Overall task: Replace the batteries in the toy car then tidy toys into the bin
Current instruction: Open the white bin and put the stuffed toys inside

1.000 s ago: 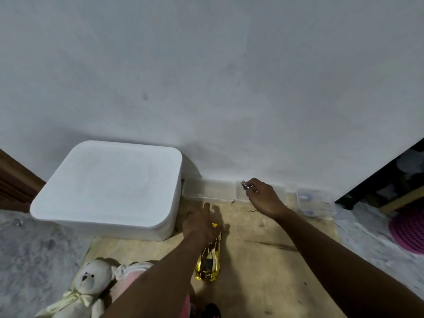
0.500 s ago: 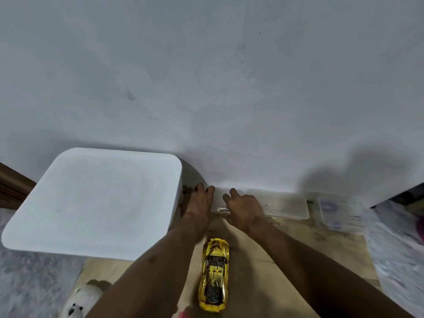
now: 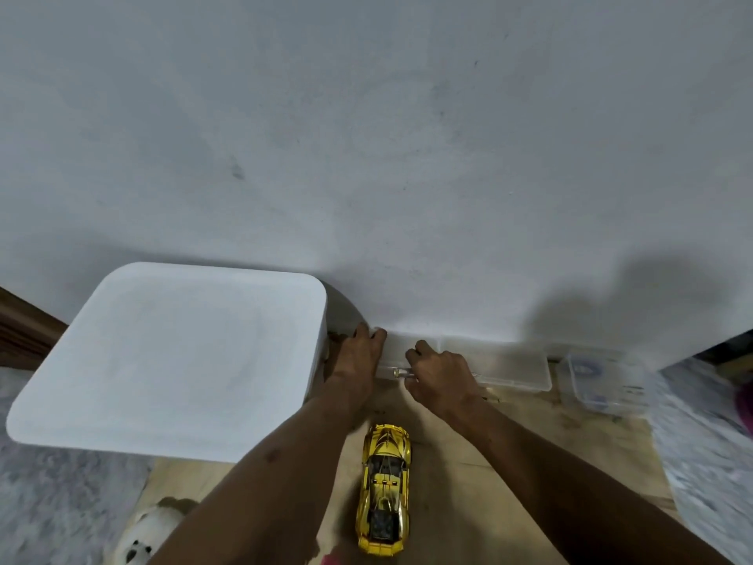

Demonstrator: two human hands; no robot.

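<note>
Head view, unchanged: left hand flat on clear box, right hand curled round metal tool

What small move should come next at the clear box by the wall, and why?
Probably lift the lid of the clear box. The left hand rests on its left end, the right hand pinches a small metal piece at its front edge, so both seem set to open it. The toy car lies untouched on the floor nearer the person.
</note>
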